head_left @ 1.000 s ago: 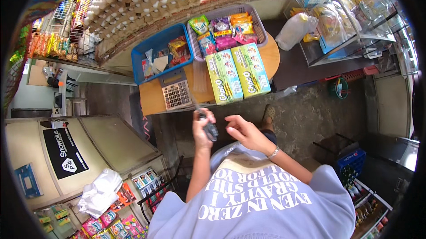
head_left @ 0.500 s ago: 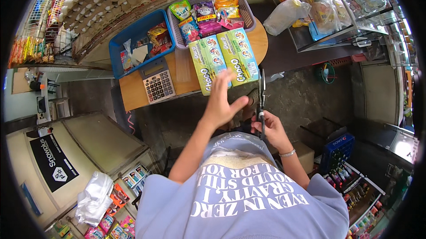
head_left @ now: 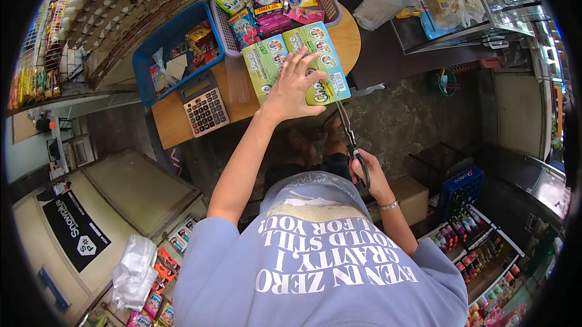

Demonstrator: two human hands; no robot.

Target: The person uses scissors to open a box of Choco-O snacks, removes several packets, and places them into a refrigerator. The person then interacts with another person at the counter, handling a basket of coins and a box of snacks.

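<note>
Two green-and-yellow snack boxes (head_left: 330, 54) lie side by side at the front of the wooden table. Over them rests my left hand (head_left: 294, 87), its fingers spread across the tops and its thumb stretched out by the near edge. My right hand (head_left: 370, 175) is wrapped round the black handles of a pair of scissors (head_left: 347, 127). The blades point away from me, and their tips reach the near right corner of the right-hand box. Whether the tips are in the carton or only against it is hard to see.
Behind the boxes, a lilac basket (head_left: 332, 8) holds several colourful packets. A blue bin (head_left: 142, 63) and a calculator (head_left: 207, 111) sit to the left. Stacked egg trays (head_left: 139, 11) rise at the back left. A filled plastic bag (head_left: 388, 2) stands by a glass case at the right.
My left hand has come down onto the boxes from in front of them. The scissors, upright before, now lean toward the right-hand box, and my right hand has shifted slightly nearer me.
</note>
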